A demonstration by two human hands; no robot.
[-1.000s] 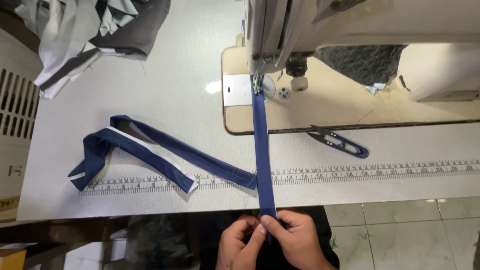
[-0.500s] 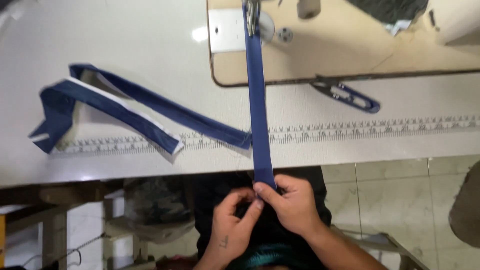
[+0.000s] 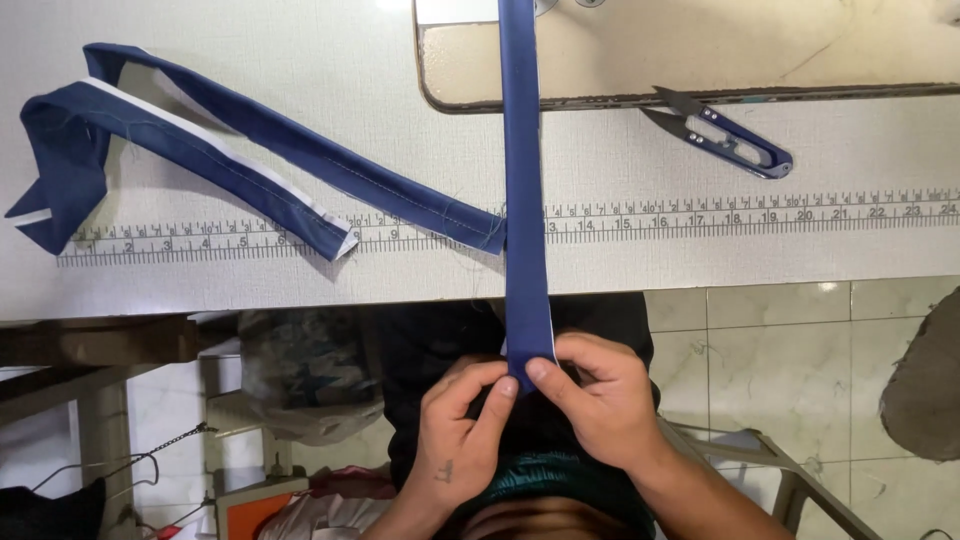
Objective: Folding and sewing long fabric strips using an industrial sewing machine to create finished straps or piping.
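Observation:
A long navy blue fabric strip [image 3: 523,180] runs straight from the top of the view, across the white table, down over its front edge. Both hands pinch its lower end below the table edge: my left hand [image 3: 460,430] from the left, my right hand [image 3: 598,400] from the right, thumbs and forefingers meeting on the strip's tip. The rest of the strip [image 3: 200,140] lies folded in loops on the table to the left, showing a white lining along one edge.
Blue-handled thread snips [image 3: 722,135] lie at the right, by the beige sewing machine bed [image 3: 700,50]. A printed measuring scale [image 3: 700,215] runs along the white table [image 3: 250,290] near its front edge. Tiled floor and a metal chair frame [image 3: 780,470] lie below.
The view has tilted down and closer; the machine head has left the frame. My hands have stayed pinched on the strip's end, pulled a little farther below the table edge.

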